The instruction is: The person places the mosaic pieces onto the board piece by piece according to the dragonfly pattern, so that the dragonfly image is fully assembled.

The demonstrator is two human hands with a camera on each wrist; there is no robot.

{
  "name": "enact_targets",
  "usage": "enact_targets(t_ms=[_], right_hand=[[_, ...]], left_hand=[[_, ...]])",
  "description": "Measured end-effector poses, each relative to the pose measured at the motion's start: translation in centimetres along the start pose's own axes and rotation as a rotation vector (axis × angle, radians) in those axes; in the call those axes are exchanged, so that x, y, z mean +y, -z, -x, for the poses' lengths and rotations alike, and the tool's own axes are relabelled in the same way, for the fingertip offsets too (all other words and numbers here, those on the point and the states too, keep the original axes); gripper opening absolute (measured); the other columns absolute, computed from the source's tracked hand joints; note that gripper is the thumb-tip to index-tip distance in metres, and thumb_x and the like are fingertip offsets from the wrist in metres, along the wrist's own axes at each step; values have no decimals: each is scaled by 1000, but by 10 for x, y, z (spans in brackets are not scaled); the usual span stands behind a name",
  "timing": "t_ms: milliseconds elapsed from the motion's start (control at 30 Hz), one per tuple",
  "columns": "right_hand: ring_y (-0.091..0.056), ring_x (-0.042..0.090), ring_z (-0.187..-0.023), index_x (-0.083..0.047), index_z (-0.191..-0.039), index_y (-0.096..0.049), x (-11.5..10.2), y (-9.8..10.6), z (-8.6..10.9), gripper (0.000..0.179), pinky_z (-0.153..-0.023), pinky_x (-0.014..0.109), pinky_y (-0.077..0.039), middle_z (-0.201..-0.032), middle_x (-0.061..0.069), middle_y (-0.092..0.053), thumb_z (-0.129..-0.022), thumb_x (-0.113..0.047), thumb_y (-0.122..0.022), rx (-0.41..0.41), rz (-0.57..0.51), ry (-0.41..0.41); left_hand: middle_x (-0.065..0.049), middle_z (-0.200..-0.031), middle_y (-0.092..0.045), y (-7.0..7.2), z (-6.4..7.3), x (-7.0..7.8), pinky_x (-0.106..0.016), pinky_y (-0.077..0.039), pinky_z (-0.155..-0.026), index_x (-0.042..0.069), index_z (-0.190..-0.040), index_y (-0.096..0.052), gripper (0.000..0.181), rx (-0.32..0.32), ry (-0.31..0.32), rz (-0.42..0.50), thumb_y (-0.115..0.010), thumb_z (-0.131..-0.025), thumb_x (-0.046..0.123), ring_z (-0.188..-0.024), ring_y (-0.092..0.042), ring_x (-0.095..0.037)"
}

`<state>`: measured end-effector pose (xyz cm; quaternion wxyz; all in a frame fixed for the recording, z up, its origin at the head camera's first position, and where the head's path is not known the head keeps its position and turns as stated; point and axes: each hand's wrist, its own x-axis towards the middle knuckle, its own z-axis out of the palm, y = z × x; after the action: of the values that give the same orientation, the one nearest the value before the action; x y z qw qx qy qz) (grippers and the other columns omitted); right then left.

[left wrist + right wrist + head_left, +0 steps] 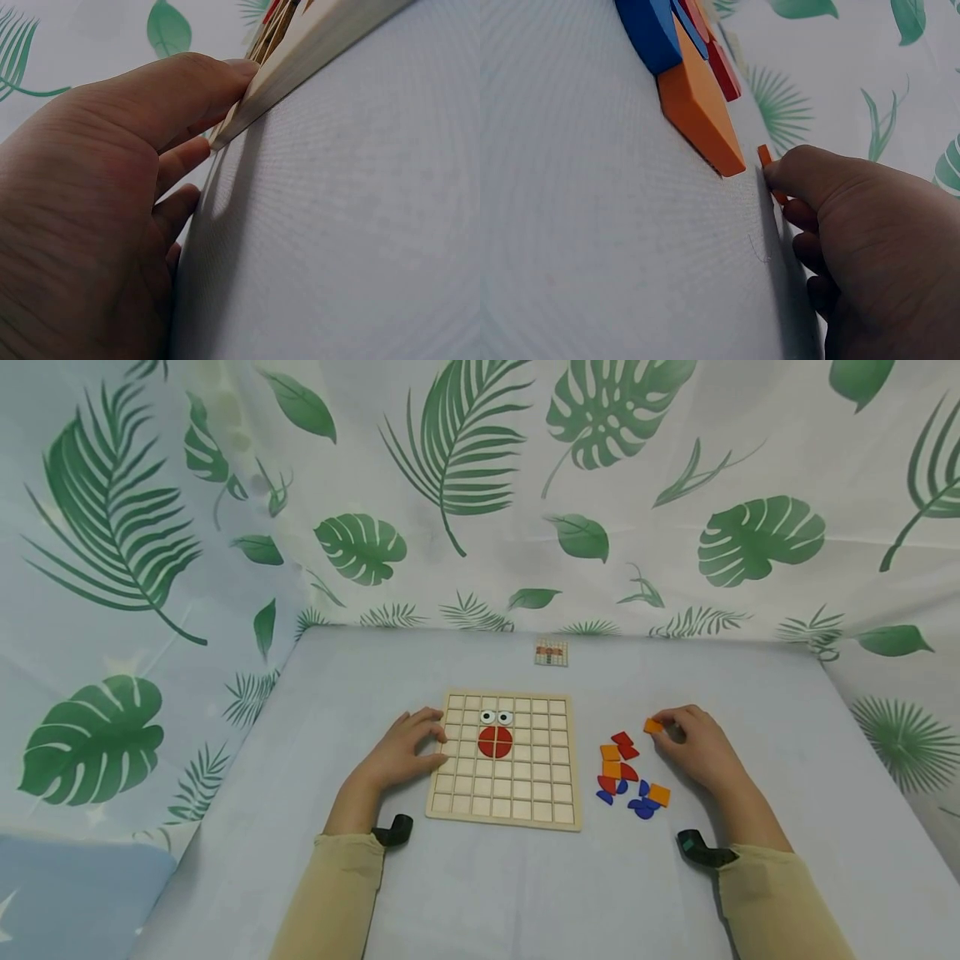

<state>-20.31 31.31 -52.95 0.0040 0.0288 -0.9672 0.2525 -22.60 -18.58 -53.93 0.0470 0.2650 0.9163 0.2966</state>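
Note:
A wooden grid board (504,827) lies flat on the table. On its upper middle are two eye tiles (497,717) and a red circle (495,742) made of quarter pieces. My left hand (401,750) touches the board's left edge, thumb on the rim (281,79) in the left wrist view, other fingers spread along the side. Right of the board, my right hand (697,745) pinches an orange square tile (653,726) between thumb and fingers, low over the cloth. In the right wrist view, that tile (763,156) shows partly behind the thumb.
Between board and right hand lie loose pieces: orange squares (611,752), red pieces (628,772) and several blue rounded ones (643,807). A small pattern card (551,652) lies behind the board. Leaf-print cloth (480,568) hangs around the table's back and sides.

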Motion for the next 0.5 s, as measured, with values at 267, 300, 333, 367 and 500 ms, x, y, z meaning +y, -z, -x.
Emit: enact_targets(t_ms=[267, 300, 333, 367, 500], right_hand=[[-49, 39, -112, -4, -121, -60, 0, 0, 0, 31, -103, 63, -42, -122, 21, -54, -95, -20, -64, 2, -1, 10], [-49, 39, -111, -4, -121, -60, 0, 0, 0, 31, -103, 63, -43, -122, 21, -55, -95, -20, -64, 2, -3, 6], [-49, 39, -111, -4, -122, -59, 0, 0, 0, 32, -102, 63, -43, -123, 21, -55, -95, -21, -64, 1, -4, 1], [-49, 38, -110, -5, -122, -59, 0, 1, 0, 32, -102, 62, -43, -123, 21, -54, -95, -22, -63, -2, -6, -5], [-50, 36, -107, -6, -124, -58, -2, 3, 0, 34, -98, 61, -47, -124, 19, -54, -96, -25, -63, -11, -20, -26]], left_hand=[[-2, -151, -44, 1, 1, 0, -48, -9, -128, 25, -105, -58, 24, -15, 18, 2, -72, -89, 36, -147, -33, -25], [-2, -151, -44, 1, 1, 1, -49, -9, -127, 25, -105, -58, 24, -12, 13, 1, -72, -89, 36, -147, -34, -25], [-2, -151, -44, 1, 1, 1, -49, -9, -127, 25, -105, -58, 24, -12, 12, 1, -72, -89, 36, -147, -34, -25], [-3, -151, -44, 1, 1, 1, -49, -10, -127, 25, -105, -58, 24, -9, 8, 1, -72, -89, 35, -147, -34, -26], [-4, -150, -45, 1, 2, 2, -52, -11, -127, 23, -105, -59, 25, 2, -7, 12, -73, -88, 34, -145, -36, -28]])
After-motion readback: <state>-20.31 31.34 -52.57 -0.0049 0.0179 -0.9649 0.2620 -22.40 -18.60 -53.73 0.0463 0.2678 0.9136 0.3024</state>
